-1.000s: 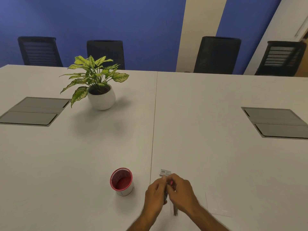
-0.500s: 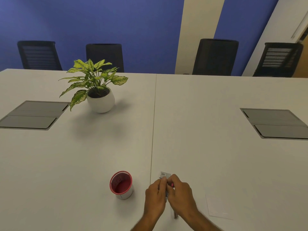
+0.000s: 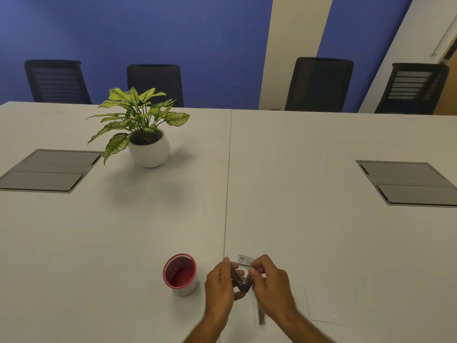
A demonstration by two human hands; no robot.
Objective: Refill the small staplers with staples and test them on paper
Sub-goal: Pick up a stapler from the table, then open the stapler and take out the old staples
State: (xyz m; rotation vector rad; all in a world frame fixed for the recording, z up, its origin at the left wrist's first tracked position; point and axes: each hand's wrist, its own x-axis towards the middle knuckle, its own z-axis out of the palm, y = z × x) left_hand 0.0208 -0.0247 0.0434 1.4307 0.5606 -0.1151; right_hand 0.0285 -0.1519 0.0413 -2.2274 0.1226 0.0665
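A small stapler (image 3: 241, 280), dark with a pink tip, was held open in a V low in the frame, just right of centre, above the white table (image 3: 296, 231). One arm of the V was gripped by the left hand (image 3: 221, 284), fingers curled round it; the other arm was pinched near its pink end by the fingertips of the right hand (image 3: 270, 284). A small staple box (image 3: 245, 260) bearing a barcode label was recorded on the table just above the hands in the frame, partly hidden by the right fingers. A second metallic item (image 3: 261, 315), apparently another small stapler, was noted lying on the table below the right hand, partly covered by the wrist; its details could not be told. A sheet of white paper (image 3: 324, 306) was laid flat at the lower right, just beside the right forearm. A white cup with a red interior and rim (image 3: 180, 274) was stood upright to the left of the left hand, near but apart from it. A potted plant (image 3: 142, 129) with variegated green leaves in a round white pot was placed in the upper left of the table. Two grey recessed panels were set into the tabletop, one at the left edge (image 3: 47, 170) and one at the right edge (image 3: 408, 183). Four black chairs (image 3: 319, 84) were ranged along the far side before a blue wall (image 3: 148, 28).
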